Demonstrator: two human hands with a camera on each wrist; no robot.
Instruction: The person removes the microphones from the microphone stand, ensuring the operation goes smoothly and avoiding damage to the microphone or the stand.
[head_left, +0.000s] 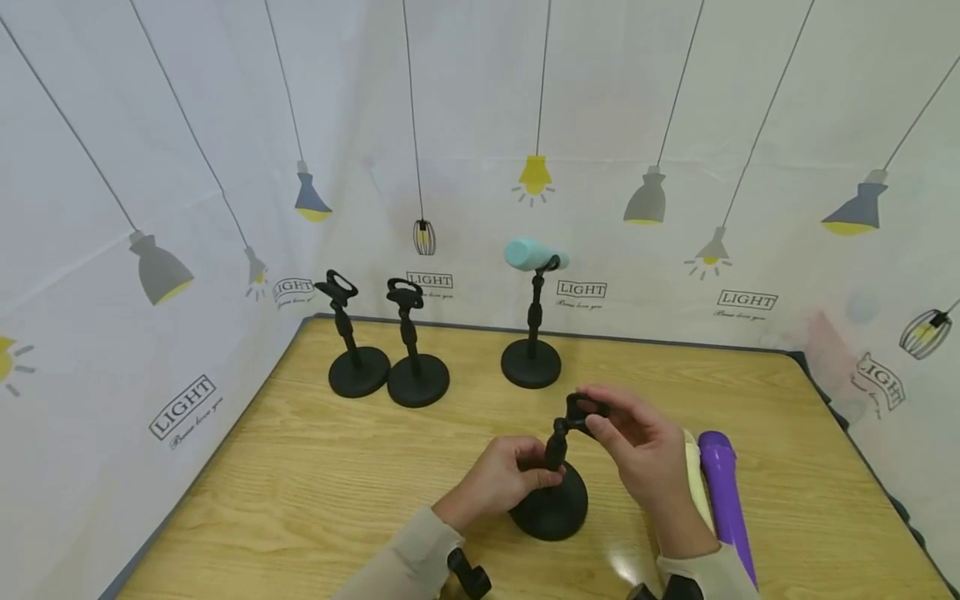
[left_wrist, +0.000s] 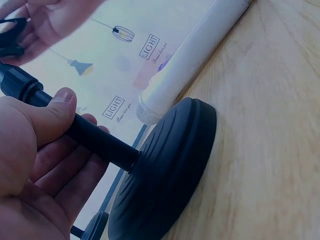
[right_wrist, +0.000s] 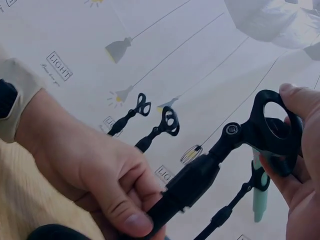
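Observation:
A black desktop microphone stand (head_left: 551, 504) with a round base stands on the table in front of me. My left hand (head_left: 504, 477) grips its pole just above the base, thumb along the tube in the left wrist view. My right hand (head_left: 647, 450) pinches the clip (right_wrist: 275, 125) at the top of the stand between thumb and fingers. The clip is tilted to the right and holds no microphone. Close by the right forearm lie a purple microphone (head_left: 723, 492) and a pale yellow microphone (head_left: 697, 479), the latter partly hidden by that arm.
Two black stands with bare clips, one (head_left: 358, 371) beside the other (head_left: 417, 379), stand at the back left of the table (head_left: 300, 483). Farther right, another stand (head_left: 531, 362) carries a turquoise microphone (head_left: 528, 254). A lamp-printed cloth (head_left: 465, 100) encloses the back and sides.

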